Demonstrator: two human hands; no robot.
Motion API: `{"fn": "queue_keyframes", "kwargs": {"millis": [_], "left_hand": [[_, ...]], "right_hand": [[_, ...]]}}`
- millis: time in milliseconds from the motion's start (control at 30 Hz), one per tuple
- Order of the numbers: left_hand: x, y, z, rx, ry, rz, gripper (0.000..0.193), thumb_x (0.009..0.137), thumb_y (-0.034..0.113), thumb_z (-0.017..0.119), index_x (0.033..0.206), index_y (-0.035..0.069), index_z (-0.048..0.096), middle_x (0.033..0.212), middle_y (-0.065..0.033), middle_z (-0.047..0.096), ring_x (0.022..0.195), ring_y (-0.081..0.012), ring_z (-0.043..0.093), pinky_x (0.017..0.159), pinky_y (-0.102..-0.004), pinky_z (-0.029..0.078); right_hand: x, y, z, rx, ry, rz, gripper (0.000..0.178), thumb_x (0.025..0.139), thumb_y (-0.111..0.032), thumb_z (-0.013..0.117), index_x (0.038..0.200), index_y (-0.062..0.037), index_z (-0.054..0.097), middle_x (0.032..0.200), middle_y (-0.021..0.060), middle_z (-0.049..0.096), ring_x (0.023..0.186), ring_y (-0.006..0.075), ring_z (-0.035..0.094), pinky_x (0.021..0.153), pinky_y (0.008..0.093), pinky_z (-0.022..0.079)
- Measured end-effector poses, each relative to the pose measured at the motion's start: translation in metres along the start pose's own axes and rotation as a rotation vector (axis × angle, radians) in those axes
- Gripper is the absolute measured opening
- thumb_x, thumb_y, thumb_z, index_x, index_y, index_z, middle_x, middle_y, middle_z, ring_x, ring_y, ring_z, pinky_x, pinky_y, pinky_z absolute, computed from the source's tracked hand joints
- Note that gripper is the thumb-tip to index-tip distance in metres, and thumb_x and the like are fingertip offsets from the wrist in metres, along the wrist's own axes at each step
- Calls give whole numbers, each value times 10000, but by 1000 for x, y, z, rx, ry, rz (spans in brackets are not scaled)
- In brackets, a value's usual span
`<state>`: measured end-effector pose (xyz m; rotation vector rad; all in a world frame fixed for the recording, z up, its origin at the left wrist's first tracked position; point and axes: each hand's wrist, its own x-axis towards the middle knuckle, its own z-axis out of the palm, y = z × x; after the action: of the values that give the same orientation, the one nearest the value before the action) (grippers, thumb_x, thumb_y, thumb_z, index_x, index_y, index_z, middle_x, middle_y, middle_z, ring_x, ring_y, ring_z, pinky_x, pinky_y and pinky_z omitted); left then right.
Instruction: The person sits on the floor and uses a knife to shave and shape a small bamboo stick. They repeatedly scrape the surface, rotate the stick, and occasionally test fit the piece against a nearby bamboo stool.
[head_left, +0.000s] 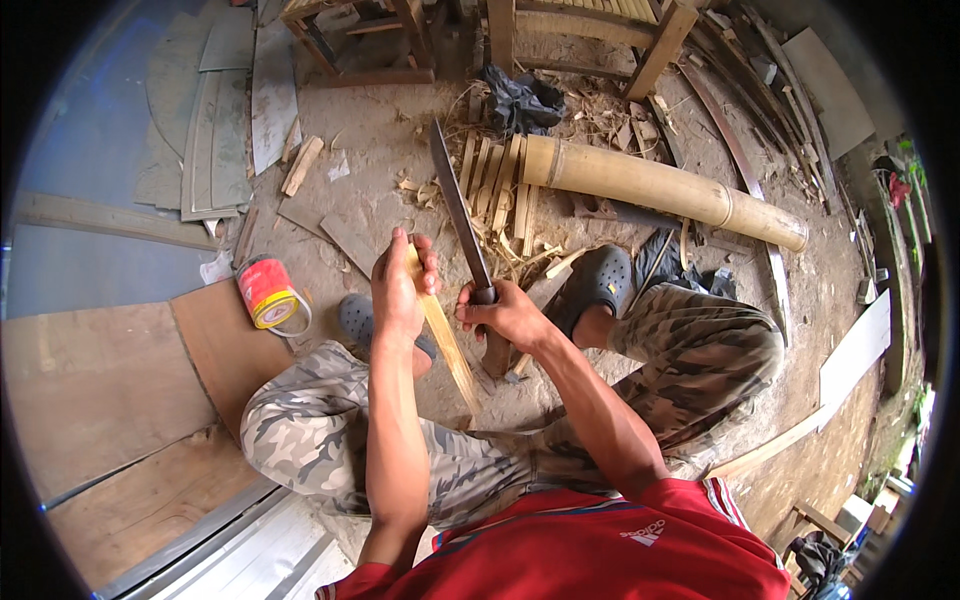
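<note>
Head view shows the pale strip [444, 334] slanting lengthwise down-right (bamboo, apparently).

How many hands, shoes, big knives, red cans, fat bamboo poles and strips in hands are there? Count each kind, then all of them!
Left hand and right hand: 2
Grey shoes: 2
Big knife: 1
Red can: 1
Fat bamboo pole: 1
Held strip: 1
Total: 8

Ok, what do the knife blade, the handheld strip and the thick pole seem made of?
Blade: metal, likely steel; thin, dark and fairly dull.
Strip: probably split bamboo; pale yellow, bare-looking, streaked lengthwise.
Pole: bamboo; smooth tan surface ringed by nodes.
</note>
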<state>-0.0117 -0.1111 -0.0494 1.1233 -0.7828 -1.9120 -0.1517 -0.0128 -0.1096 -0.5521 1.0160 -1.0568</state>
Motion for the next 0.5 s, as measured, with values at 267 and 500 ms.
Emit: {"fn": "queue_keyframes", "kwargs": {"millis": [267, 500], "left_hand": [[5, 0, -4, -29, 158, 86, 387, 1012, 457, 502, 969, 74, 537, 771, -27, 543, 585, -100, 473, 494, -227, 374], [4, 2, -10, -58, 131, 67, 385, 1011, 463, 506, 972, 81, 529, 794, -14, 532, 613, -92, 490, 514, -213, 394]], "right_hand": [[-10, -14, 5, -176, -78, 46, 255, 827, -202, 807, 948, -32, 661, 752, 5, 618, 622, 87, 571, 518, 249, 460], [-8, -8, 10, -108, -125, 93, 214, 824, -163, 798, 934, -21, 683, 731, 8, 630, 595, 96, 574, 516, 250, 466]]}}
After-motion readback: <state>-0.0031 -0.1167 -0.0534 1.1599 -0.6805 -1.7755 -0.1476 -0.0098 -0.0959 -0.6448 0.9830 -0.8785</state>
